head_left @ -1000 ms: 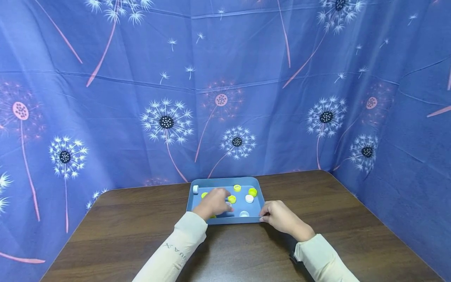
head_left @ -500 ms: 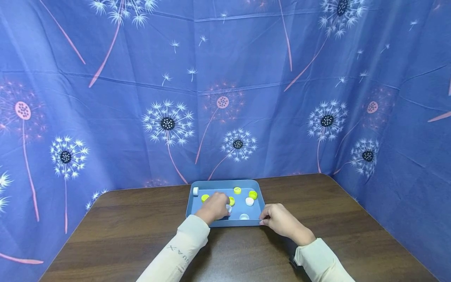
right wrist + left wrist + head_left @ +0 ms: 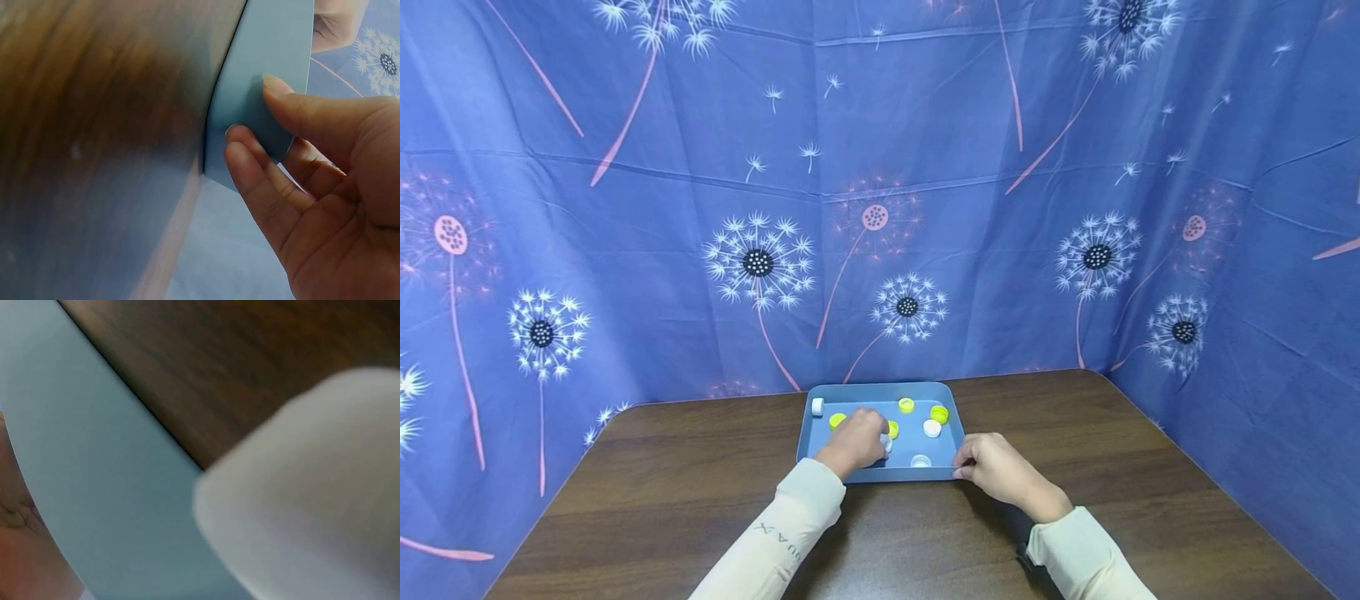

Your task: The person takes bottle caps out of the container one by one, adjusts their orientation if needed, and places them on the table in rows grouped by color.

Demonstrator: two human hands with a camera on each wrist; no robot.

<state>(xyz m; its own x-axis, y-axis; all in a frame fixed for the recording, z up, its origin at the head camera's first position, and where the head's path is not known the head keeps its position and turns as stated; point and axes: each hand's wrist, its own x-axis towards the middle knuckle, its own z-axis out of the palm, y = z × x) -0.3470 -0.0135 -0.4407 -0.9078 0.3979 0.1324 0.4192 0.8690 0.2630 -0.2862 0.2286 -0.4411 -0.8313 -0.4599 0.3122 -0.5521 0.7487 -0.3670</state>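
Note:
A shallow blue-grey tray [image 3: 895,474] with bottle caps in it stands near the back of the table. My left hand [image 3: 856,440] reaches over its front wall, index finger and thumb pinching a clear whitish bottle cap [image 3: 887,444] inside. In the left wrist view, the tray's outer wall [image 3: 119,462] hides most of that hand. At the front right corner, my right hand [image 3: 1000,469] grips the tray wall; its thumb and fingers touch the corner [image 3: 275,56] in the right wrist view. Another clear cap [image 3: 921,461] lies near the front wall.
Yellow caps [image 3: 938,413] [image 3: 906,405] [image 3: 838,421] lie about the tray, one yellow cap [image 3: 892,429] just beyond my left fingers. A white cap [image 3: 932,428] lies flat; another white cap [image 3: 817,407] stands on edge at the back left. Behind the wooden table [image 3: 700,483] hangs a blue curtain [image 3: 1000,317].
My left hand's fingers have come down and closed around the clear cap, then held still. The right hand keeps its grip on the tray corner. The head view has tilted slightly.

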